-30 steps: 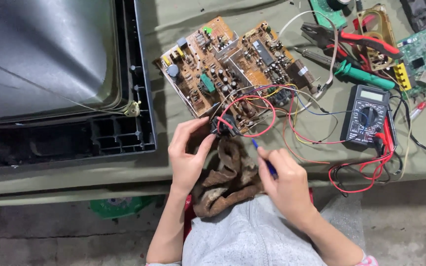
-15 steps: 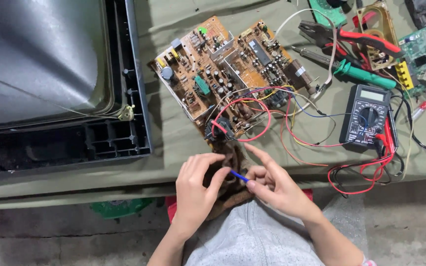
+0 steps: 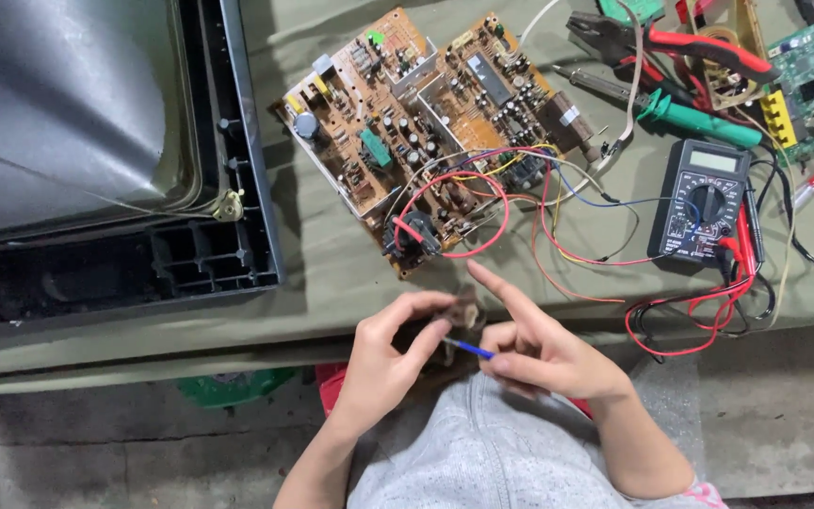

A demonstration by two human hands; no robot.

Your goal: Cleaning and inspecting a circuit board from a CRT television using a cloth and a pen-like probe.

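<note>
Low centre of the frame, both hands meet at the surface (image 3: 332, 283) edge. The left hand (image 3: 383, 368) pinches a dark part (image 3: 449, 325); the right hand (image 3: 544, 353) pinches a thin blue tool (image 3: 471, 349), forefinger raised. The tool's long axis runs right to left, its tip at the part, just left of the right grip. 1 second ago the hands were higher, at the board (image 3: 426, 123) and its red wires (image 3: 482, 212).

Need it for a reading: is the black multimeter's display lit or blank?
Blank: the black multimeter screen shows plain grey with no visible digits.
</note>
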